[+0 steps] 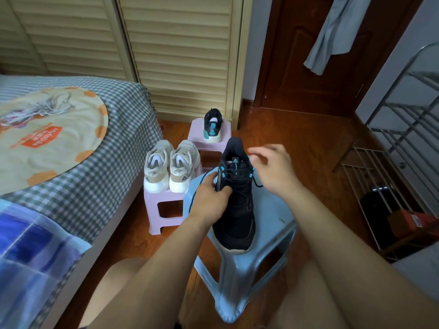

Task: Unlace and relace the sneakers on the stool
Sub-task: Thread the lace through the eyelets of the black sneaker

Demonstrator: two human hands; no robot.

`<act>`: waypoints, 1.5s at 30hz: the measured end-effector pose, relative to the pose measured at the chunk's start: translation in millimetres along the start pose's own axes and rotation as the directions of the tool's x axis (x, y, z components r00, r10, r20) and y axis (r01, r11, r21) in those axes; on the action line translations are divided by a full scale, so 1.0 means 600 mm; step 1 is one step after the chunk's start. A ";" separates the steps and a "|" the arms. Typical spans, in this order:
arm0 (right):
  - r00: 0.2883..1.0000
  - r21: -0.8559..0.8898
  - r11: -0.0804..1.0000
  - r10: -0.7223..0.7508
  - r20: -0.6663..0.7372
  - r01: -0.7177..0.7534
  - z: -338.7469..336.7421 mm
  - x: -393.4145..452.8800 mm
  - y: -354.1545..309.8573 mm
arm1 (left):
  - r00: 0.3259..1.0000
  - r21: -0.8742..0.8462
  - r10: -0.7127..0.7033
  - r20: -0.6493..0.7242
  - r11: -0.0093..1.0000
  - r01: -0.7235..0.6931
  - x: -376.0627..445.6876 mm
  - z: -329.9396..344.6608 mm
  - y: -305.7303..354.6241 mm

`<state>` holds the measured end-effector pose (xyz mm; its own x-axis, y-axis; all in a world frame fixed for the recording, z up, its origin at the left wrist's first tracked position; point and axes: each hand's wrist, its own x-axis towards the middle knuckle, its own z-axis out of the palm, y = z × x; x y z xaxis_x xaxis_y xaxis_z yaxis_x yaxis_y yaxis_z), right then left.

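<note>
Black fabric sneaker with teal eyelets (235, 205) stands on a pale blue plastic stool (268, 224). Left hand (211, 200) pinches its soft collar; right hand (273, 169) hovers, fingers loosely spread, over the thin limp black lace (257, 184). Looks light; steady the upper, pinch lace ends.

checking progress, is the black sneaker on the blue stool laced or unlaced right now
Laced but loose: black sneaker has lace crossing its eyelets, one end trailing beside the right hand, another running left over the blue stool.
</note>
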<state>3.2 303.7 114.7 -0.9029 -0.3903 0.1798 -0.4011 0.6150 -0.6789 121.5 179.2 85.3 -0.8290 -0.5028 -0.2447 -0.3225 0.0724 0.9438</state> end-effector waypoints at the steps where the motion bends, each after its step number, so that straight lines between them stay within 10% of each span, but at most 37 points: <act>1: 0.994 -0.099 0.994 -0.030 0.104 0.040 0.005 0.018 -0.011 | 1.000 0.041 0.020 -0.010 0.999 -0.020 0.005 0.003 -0.002; 5: 0.913 -0.303 0.933 -0.057 0.404 0.192 0.009 0.056 -0.039 | 0.998 0.159 0.060 -0.013 0.986 -0.058 0.016 0.004 -0.012; 14: 0.908 0.345 0.916 0.046 0.415 -0.204 0.037 0.044 0.024 | 0.998 0.337 0.050 -0.040 0.941 -0.034 0.022 0.013 -0.026; 17: 0.991 0.327 0.936 0.124 0.044 -0.131 0.036 0.019 0.021 | 1.000 0.067 -0.016 0.015 0.998 0.015 0.015 0.003 -0.011; 19: 0.920 0.325 0.906 0.343 -0.192 -0.270 0.023 0.005 0.023 | 0.994 -0.230 -0.036 0.102 0.971 0.059 0.020 -0.001 0.007; 24: 0.765 0.593 0.513 0.563 0.313 -0.620 0.036 -0.020 0.010 | 0.976 -0.632 -0.209 0.063 0.749 0.201 0.053 -0.011 0.038; 32: 0.784 0.873 0.173 0.542 0.303 -0.457 0.048 -0.002 0.021 | 0.947 -0.788 -0.321 -0.021 0.588 0.182 0.066 -0.011 0.018; 40: 0.881 0.760 0.546 0.468 0.072 -0.352 0.038 0.009 0.016 | 0.984 -0.645 -0.113 -0.134 0.764 0.000 0.079 -0.039 0.027; 45: 0.997 0.398 0.916 -0.020 -0.081 0.051 -0.022 0.037 -0.049 | 0.938 0.171 0.265 0.222 0.937 -0.305 0.083 -0.024 0.117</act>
<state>-7.1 286.0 148.2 -0.9042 -0.3461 0.2504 -0.3518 0.2708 -0.8960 64.3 146.9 142.7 -0.9647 -0.2619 -0.0286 -0.1274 0.3686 0.9208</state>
